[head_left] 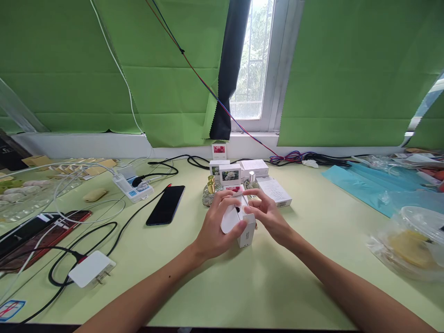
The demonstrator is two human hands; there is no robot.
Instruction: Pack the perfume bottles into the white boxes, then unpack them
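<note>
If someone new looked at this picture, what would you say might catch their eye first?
Most likely the left hand and right hand at the centre, both on a small white box. Next might come the green fabric hanging across the background, and the bright window between its panels.

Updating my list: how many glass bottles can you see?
3 visible: a front gold-capped bottle beyond the left hand, a rear gold-capped bottle just behind it, and a silver-capped bottle beyond the right hand. Others may be hidden behind hands or boxes.
</note>
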